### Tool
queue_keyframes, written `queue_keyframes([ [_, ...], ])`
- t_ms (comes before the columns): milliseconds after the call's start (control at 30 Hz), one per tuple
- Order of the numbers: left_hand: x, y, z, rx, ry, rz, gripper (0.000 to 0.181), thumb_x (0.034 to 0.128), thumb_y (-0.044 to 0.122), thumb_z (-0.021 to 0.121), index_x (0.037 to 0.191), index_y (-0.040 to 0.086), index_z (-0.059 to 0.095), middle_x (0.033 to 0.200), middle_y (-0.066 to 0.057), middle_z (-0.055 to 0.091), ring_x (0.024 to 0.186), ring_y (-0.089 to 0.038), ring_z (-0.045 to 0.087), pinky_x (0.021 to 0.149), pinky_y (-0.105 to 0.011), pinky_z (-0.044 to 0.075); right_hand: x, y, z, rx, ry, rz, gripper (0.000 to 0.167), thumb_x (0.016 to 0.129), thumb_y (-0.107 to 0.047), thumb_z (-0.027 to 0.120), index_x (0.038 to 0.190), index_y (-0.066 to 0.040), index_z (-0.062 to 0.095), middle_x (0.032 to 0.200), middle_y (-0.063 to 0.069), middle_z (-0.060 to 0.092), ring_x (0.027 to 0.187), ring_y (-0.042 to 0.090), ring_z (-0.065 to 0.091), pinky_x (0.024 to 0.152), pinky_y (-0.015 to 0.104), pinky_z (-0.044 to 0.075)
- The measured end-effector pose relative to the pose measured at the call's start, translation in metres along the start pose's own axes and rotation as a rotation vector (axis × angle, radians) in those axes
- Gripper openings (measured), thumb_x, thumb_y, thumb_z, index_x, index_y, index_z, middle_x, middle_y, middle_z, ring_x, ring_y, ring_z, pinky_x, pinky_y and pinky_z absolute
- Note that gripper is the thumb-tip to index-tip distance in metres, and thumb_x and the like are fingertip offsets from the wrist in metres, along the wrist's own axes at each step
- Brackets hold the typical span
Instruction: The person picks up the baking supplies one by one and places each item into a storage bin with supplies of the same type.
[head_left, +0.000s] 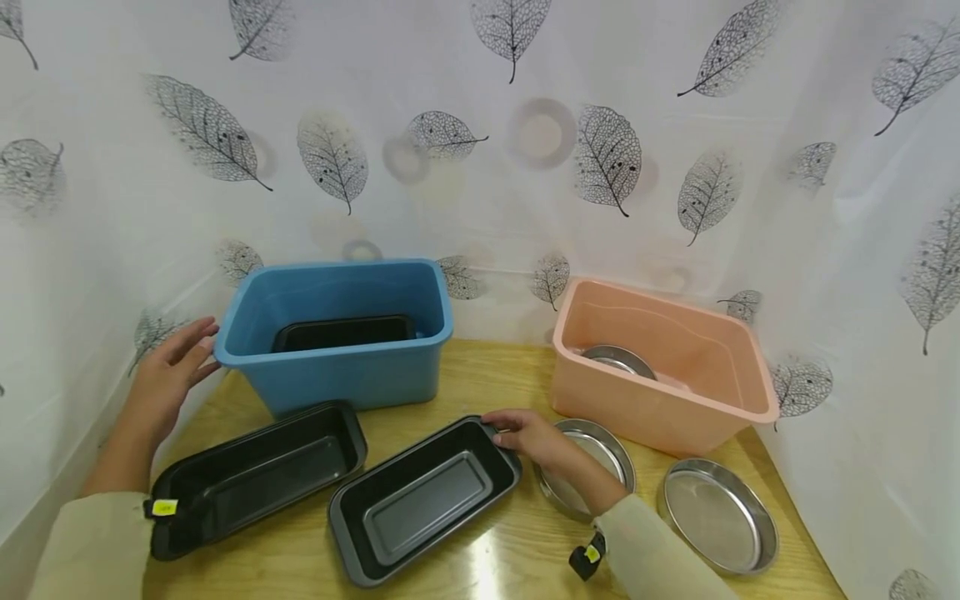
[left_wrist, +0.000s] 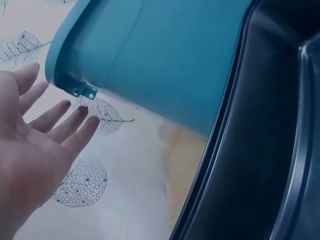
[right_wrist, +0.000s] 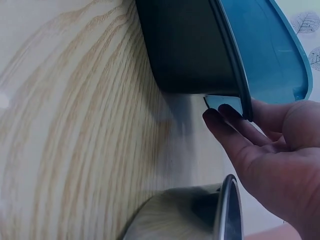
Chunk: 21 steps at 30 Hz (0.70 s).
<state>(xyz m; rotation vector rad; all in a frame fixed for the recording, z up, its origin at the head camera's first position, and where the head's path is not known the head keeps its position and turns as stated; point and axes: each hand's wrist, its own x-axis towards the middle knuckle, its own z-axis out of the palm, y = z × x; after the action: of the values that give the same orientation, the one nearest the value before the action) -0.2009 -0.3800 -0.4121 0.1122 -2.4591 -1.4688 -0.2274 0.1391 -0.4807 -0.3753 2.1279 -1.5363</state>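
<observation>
My right hand (head_left: 536, 437) pinches the far right end rim of a dark loaf pan (head_left: 427, 508), thumb above and fingers below in the right wrist view. This pan sits mid-table, its inside facing up. On the left, my left hand (head_left: 168, 371) is held up with fingers loosely spread beside the left end of a blue plastic bin (head_left: 352, 375); nothing is in its palm. Below that hand lies a second dark loaf pan (head_left: 277, 479). Another dark pan (head_left: 337, 333) is partly visible inside the blue bin.
At the right stands a pink plastic bin (head_left: 645, 408) with a round metal pan (head_left: 618, 358) inside. Two more round pans lie before it: one (head_left: 596, 442) partly under my right forearm, the other (head_left: 720, 517) farther right. A leaf-patterned curtain (head_left: 465, 208) hangs behind the wooden table (head_left: 495, 375).
</observation>
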Motion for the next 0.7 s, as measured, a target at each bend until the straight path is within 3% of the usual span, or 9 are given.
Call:
queue_keyframes([
  [100,0.006,-0.002,-0.001,0.017,-0.057,-0.013,0.06,0.1073,0.043,0.041,0.162,0.022,0.026,0.165,-0.016,0.029,0.127,-0.009,0.054,0.081,-0.008,0.052,0.0,0.0,0.0,0.007,0.001,-0.002,0.037,0.099,0.0,0.057,0.136,-0.001,0.061,0.133,0.018,0.064,0.101,0.012,0.061,0.081,0.025,0.053],
  [267,0.013,-0.001,-0.007,-0.033,-0.134,-0.003,0.061,0.1078,0.043,0.038,0.162,0.02,0.022,0.166,-0.018,0.023,0.109,0.015,0.05,0.078,-0.007,0.051,0.002,-0.001,0.005,0.019,0.01,-0.012,0.038,0.098,0.001,0.057,0.135,-0.002,0.062,0.137,0.018,0.061,0.107,0.015,0.059,0.085,0.025,0.051],
  [367,0.015,0.0,-0.008,-0.025,-0.162,-0.015,0.062,0.1076,0.045,0.037,0.163,0.022,0.021,0.166,-0.018,0.022,0.111,0.016,0.049,0.078,-0.007,0.051,0.002,0.0,0.007,0.033,0.019,-0.012,0.038,0.098,0.001,0.058,0.135,-0.002,0.063,0.139,0.018,0.06,0.114,0.018,0.057,0.089,0.026,0.05],
  [433,0.017,0.001,-0.007,-0.016,-0.184,-0.023,0.062,0.1077,0.046,0.036,0.163,0.023,0.019,0.167,-0.018,0.021,0.122,0.007,0.051,0.079,-0.008,0.051,0.003,0.001,0.009,0.055,0.029,-0.006,0.038,0.098,0.002,0.058,0.135,-0.002,0.062,0.139,0.018,0.059,0.117,0.019,0.056,0.09,0.025,0.049],
  [533,0.019,-0.001,-0.005,-0.049,-0.23,-0.031,0.062,0.1082,0.046,0.035,0.163,0.024,0.016,0.168,-0.017,0.013,0.145,-0.024,0.043,0.08,-0.009,0.052,0.003,0.003,0.011,0.115,0.039,0.002,0.04,0.097,0.003,0.058,0.136,0.0,0.061,0.136,0.019,0.061,0.113,0.017,0.057,0.088,0.023,0.05],
  [633,0.02,-0.003,-0.004,-0.095,-0.266,-0.038,0.062,0.1088,0.044,0.035,0.163,0.025,0.013,0.169,-0.016,0.005,0.148,-0.05,0.023,0.081,-0.01,0.052,0.004,0.006,0.014,0.188,0.047,0.016,0.042,0.096,0.003,0.059,0.138,0.001,0.06,0.135,0.018,0.062,0.106,0.014,0.06,0.083,0.022,0.051],
  [700,0.021,-0.005,-0.004,-0.11,-0.279,-0.041,0.062,0.109,0.043,0.035,0.163,0.026,0.012,0.17,-0.014,0.002,0.147,-0.054,0.019,0.081,-0.01,0.053,0.004,0.008,0.015,0.223,0.051,0.022,0.043,0.096,0.003,0.06,0.139,0.001,0.059,0.136,0.018,0.062,0.104,0.012,0.06,0.081,0.021,0.052],
])
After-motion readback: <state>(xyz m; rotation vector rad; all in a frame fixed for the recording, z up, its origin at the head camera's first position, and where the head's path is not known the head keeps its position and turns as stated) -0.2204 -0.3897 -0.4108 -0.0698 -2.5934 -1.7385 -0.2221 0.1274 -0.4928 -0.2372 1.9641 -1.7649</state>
